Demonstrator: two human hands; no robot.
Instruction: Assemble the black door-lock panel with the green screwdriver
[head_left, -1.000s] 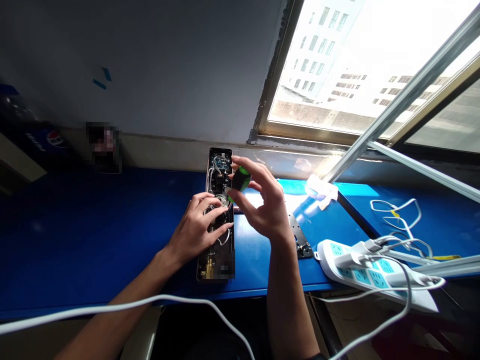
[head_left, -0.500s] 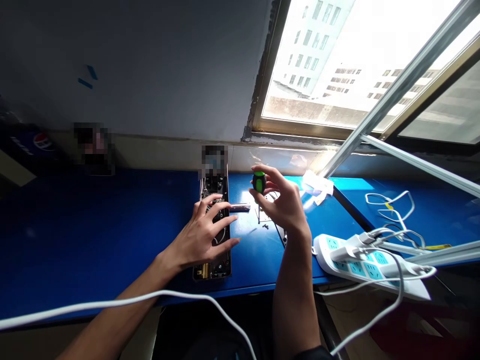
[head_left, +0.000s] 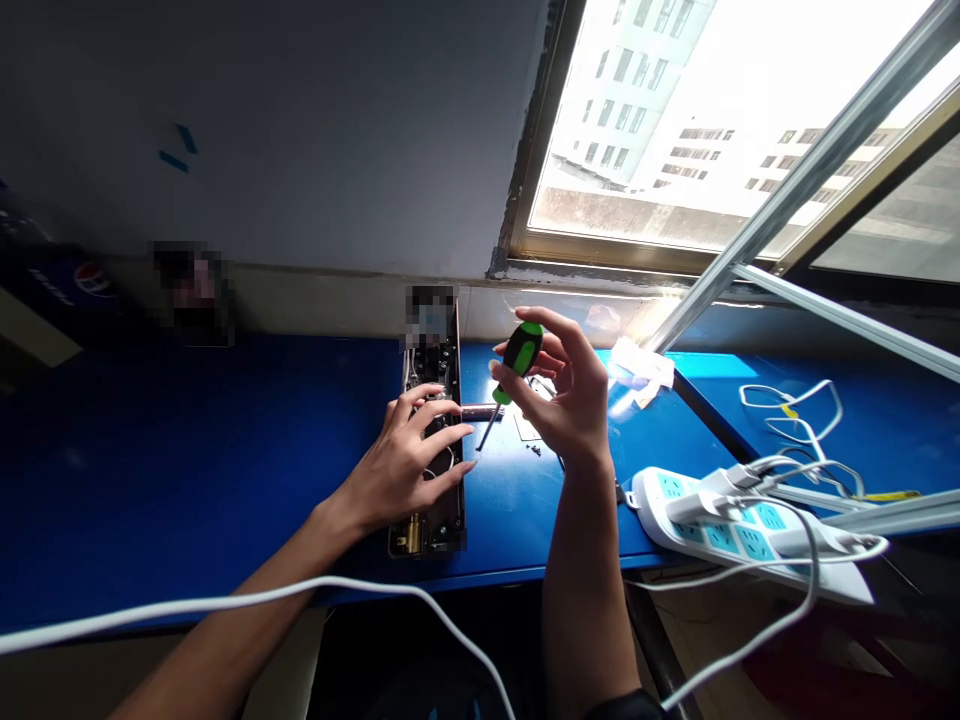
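Note:
A long black opened device [head_left: 433,440] with wires and a circuit board inside lies on the blue table [head_left: 187,450]. My left hand [head_left: 405,455] rests flat on its middle, fingers spread. My right hand [head_left: 562,395] is raised just right of it and grips a green-and-black screwdriver [head_left: 514,365], whose thin shaft slants down-left toward the device's right edge. A few tiny dark screws [head_left: 534,451] lie on the table below my right hand.
A white power strip [head_left: 720,525] with plugs and white cables sits at the right. A loose white cable [head_left: 787,410] lies further right. Another white cable [head_left: 225,603] crosses the front edge. A metal bar [head_left: 750,240] slants from the window. A white paper scrap [head_left: 637,365] lies near it.
My right hand has tilted the screwdriver from upright to slanting down-left, its tip now near the device's edge. My left hand has stayed on the device.

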